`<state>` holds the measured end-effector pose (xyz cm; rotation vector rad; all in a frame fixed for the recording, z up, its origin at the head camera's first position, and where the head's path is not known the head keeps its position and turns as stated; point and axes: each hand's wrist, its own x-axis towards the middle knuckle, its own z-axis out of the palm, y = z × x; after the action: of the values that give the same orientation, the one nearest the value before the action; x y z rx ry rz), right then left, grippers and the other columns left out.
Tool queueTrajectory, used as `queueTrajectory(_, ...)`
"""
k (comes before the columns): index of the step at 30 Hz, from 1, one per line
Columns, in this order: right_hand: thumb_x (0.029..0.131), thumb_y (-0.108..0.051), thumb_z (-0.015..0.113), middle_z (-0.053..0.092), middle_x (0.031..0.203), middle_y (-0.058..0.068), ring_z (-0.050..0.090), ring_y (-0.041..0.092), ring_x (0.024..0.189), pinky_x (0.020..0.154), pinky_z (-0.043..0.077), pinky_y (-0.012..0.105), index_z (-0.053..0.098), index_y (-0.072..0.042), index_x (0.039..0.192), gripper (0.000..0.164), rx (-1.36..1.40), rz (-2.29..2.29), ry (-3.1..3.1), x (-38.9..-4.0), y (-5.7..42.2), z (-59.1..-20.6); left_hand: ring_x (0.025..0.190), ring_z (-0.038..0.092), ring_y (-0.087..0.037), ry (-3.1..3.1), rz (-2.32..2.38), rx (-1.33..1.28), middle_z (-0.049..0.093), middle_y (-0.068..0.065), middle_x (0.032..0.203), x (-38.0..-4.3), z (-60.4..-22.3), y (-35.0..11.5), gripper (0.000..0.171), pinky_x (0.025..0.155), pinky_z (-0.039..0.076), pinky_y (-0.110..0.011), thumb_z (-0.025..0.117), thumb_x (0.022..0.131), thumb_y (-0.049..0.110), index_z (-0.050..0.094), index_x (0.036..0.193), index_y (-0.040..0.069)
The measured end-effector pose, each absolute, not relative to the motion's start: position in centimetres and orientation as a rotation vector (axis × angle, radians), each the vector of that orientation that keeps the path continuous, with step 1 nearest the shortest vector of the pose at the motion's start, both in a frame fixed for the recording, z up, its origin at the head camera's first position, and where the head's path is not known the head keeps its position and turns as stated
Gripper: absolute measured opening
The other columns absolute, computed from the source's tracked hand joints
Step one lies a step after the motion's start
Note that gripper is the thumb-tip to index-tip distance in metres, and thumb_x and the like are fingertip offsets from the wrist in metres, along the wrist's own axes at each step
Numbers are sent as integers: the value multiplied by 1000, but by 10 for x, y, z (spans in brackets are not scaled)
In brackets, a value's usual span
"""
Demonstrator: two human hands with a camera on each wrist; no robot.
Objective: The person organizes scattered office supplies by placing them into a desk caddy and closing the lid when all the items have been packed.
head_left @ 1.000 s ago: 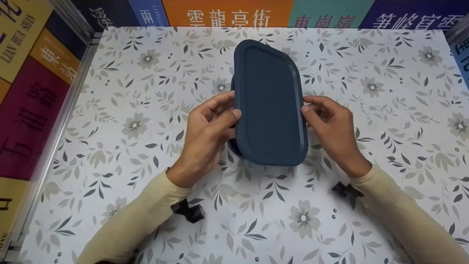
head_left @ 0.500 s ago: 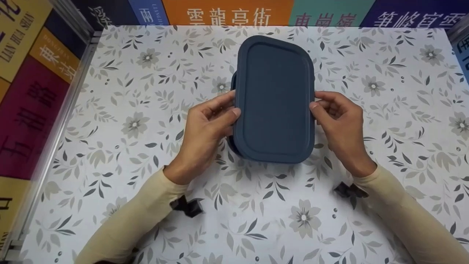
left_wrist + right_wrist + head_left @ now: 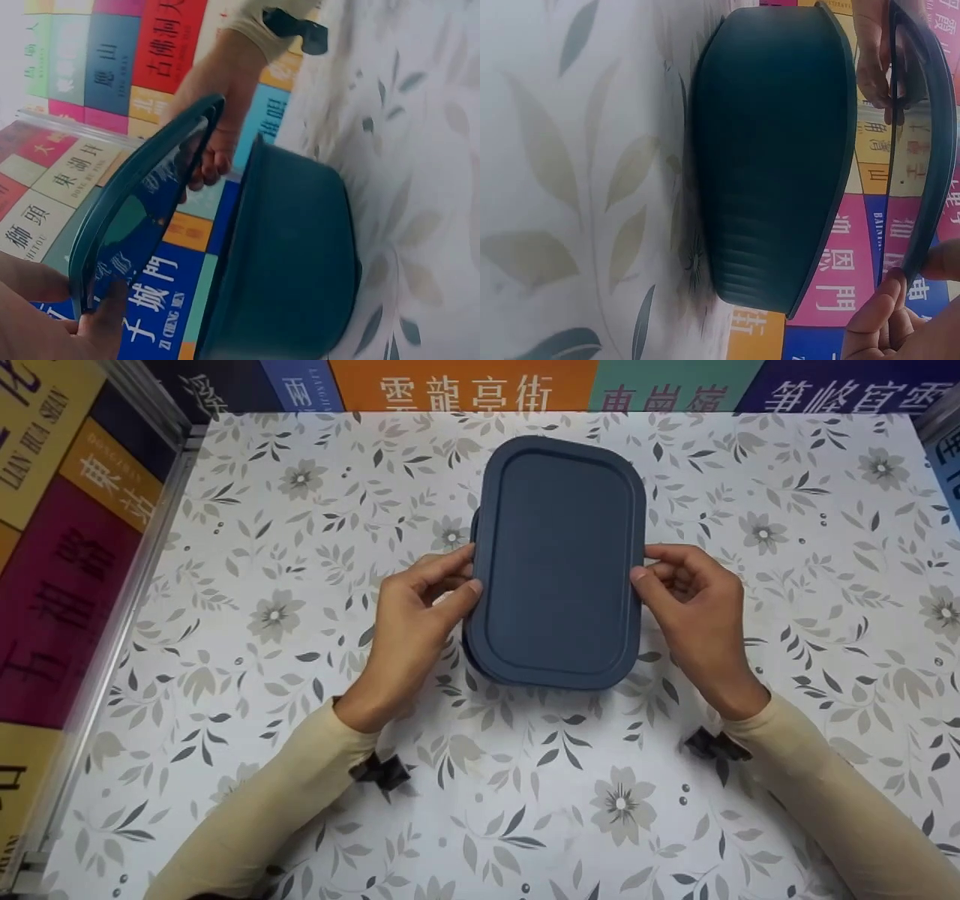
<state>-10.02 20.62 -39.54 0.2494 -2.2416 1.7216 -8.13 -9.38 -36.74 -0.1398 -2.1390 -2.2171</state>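
A dark blue rounded-rectangular lid (image 3: 562, 562) is held over a matching deep food container (image 3: 289, 247). My left hand (image 3: 412, 622) pinches the lid's left long edge between thumb and fingers. At the opposite long edge, my right hand (image 3: 697, 622) pinches it the same way. Both wrist views show a gap between lid and container rim. The container (image 3: 772, 165) stands upright on the table; from the head view the lid hides nearly all of it, leaving a sliver at the left. Its inside cannot be seen.
A white tablecloth (image 3: 225, 675) with grey flowers and leaves covers the table. Colourful panels (image 3: 465, 386) with printed characters stand along the back edge, and more panels (image 3: 82, 607) line the left side. Dark devices (image 3: 381, 771) are strapped at both wrists.
The lid has gone from steeply tilted to nearly level, its face turning up toward the head camera. My right hand has shifted right with its edge; my left hand has barely moved.
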Motion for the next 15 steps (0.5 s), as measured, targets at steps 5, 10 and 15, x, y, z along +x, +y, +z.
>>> queueTrajectory(5,104,-5,75,79,92,7,73,18,80,75,58,22,78,0,125,23,276,1611,-2307,-101,204,-396,110,72,-19,-2254,-2004,-200,76,-12,118,-85,-373,-97,43,106,59,-33,70,100,-5,68,143,-6)
queueTrajectory(10,104,-6,75,78,91,4,73,16,80,76,59,21,78,0,125,23,256,1567,-2353,-104,203,-398,112,71,-18,-2309,-1967,-188,75,-10,121,-88,-378,-99,43,102,63,-37,68,102,-4,68,144,-4)
queueTrajectory(15,102,-5,76,77,88,2,71,13,77,74,58,19,79,-1,124,23,238,1549,-2378,-106,202,-402,113,70,-18,-2371,-1914,-175,74,-10,120,-89,-383,-99,43,102,63,-38,67,103,-4,67,145,-5)
